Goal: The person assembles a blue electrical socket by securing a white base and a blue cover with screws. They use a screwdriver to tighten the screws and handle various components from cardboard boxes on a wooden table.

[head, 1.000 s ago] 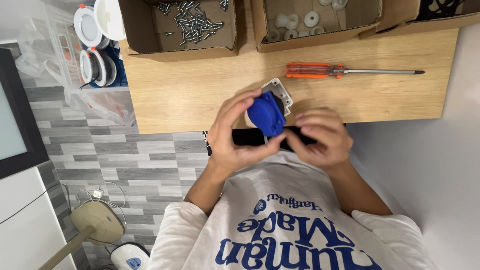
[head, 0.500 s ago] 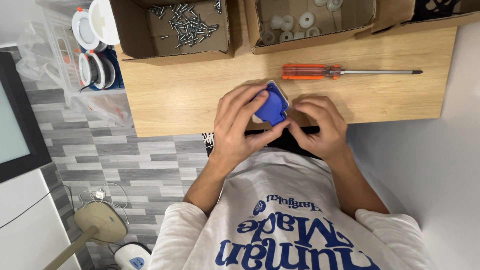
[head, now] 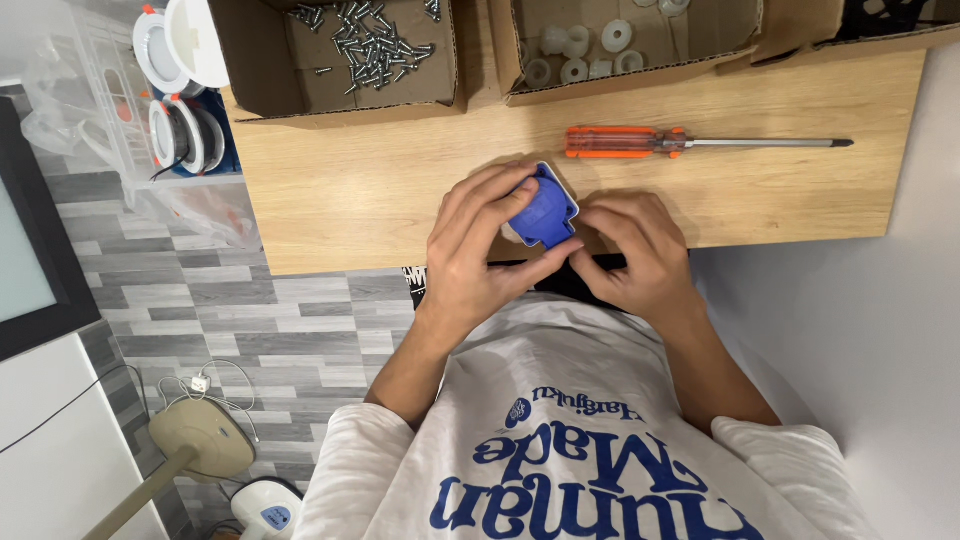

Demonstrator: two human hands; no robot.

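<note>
Over the near edge of the wooden worktop: blue plastic housing, raised just off the surface and close to the body. Clasped by the left hand, grip closed round it, thumb along its lower edge and fingers curled over its upper left side. Right hand just beside it, fingertips bunched at the lower right corner; cannot tell whether that grip pinches the housing or only rests against it.

Likely trouble: a slip. Held over the very edge, so any loosening of the left grip could send the housing, or a small part pressed against it, down onto the tiled floor or into the lap. Could also tilt in the palm under uneven pressure from the right fingertips, since only a corner is reachable there.

Looks: squarish, rounded corners, deep blue, smooth and slightly glossy (hard plastic, probably slick to hold), with a raised rim and a paler white part just visible beneath at its left.

Further back, well apart: orange-handled screwdriver lying flat, cardboard box of screws, cardboard box of white round parts.
</note>
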